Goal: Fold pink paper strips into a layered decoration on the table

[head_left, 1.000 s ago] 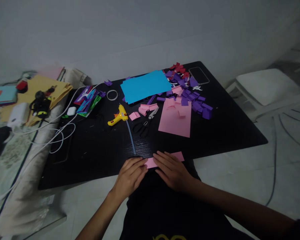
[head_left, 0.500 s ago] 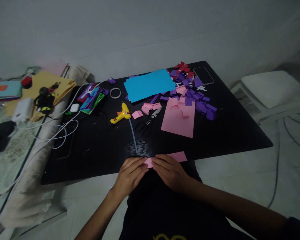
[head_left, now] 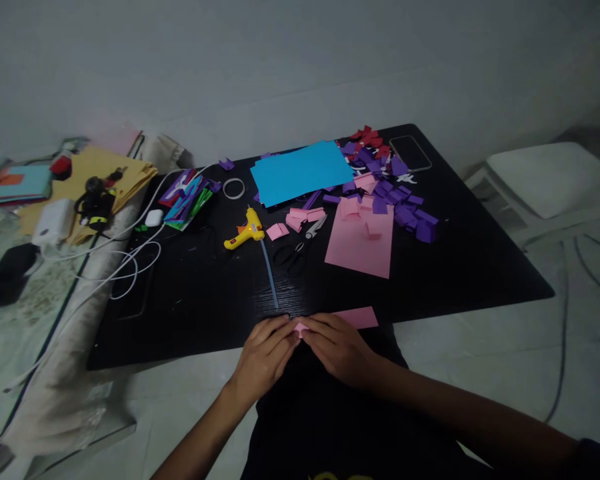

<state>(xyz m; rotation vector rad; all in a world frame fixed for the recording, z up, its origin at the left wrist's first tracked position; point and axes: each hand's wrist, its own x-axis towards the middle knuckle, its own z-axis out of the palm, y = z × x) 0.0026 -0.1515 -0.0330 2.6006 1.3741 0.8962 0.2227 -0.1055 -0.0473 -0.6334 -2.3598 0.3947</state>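
A pink paper strip (head_left: pixel 359 317) lies at the table's front edge, gripped by both hands. My left hand (head_left: pixel 267 350) pinches its left end, fingers closed. Close beside it, my right hand (head_left: pixel 337 347) has its fingers closed on the strip, with the longer part sticking out to the right. Only a small bit of pink shows between the fingertips. Beyond the hands lie a yellow glue gun (head_left: pixel 250 230) with a bluish glue stick (head_left: pixel 269 275) trailing from it, black-handled scissors (head_left: pixel 296 252) and a pink sheet (head_left: pixel 357 247) with folded pink pieces on it.
Blue sheets (head_left: pixel 300 173) lie at the back of the black table (head_left: pixel 210 287). Many purple pieces (head_left: pixel 410 217) and red pieces (head_left: pixel 369 139) crowd the back right near a phone (head_left: pixel 410 153). White cables (head_left: pixel 125 263) cross the left side. A white stool (head_left: pixel 550 177) stands at right.
My right hand has shifted slightly left along the strip, so the fingertips of both hands are closer together and less pink shows between them. The whole view has shifted a little.
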